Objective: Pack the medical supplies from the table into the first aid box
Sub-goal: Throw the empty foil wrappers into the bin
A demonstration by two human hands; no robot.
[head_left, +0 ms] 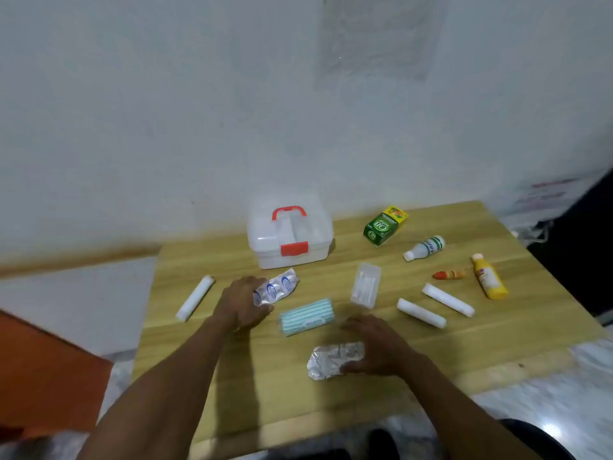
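The white first aid box (290,239) with a red handle and red latch stands closed at the back of the wooden table (331,393). My left hand (242,303) grips one end of a silver blister pack with blue print (278,288). My right hand (374,346) holds the right end of a plain silver blister pack (331,358) near the table's front. A green-striped packet (306,316) lies between my hands. White gauze rolls lie at the left (195,297) and at the right (421,312), (447,299). A clear plastic case (366,285) lies in the middle.
At the back right lie a green carton (384,225), a white bottle (424,248), a small orange tube (447,275) and a yellow bottle (489,277). A white wall rises just behind the table. An orange panel (43,370) stands at the left.
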